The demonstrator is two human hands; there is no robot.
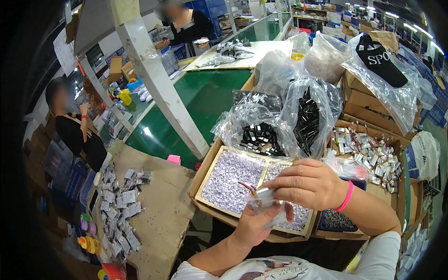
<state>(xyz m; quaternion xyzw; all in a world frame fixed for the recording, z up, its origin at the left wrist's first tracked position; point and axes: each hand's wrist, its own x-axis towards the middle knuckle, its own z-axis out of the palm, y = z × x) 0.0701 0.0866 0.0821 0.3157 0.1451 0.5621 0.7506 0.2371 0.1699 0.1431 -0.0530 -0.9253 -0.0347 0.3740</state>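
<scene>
Two hands are meeting above a framed tray (210,172): left hand (254,226) is gripping a clear bag (261,204), right hand (305,184) is pinching a silver pack (264,192) against it — red wires (246,186) are trailing leftward; pack inside or outside, cannot tell. Steadying the bag and sparing the wires is probably helping. Packets (128,197) are lying well left of both hands.

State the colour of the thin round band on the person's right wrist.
The thin wristband is bright pink, best seen in head.
</scene>
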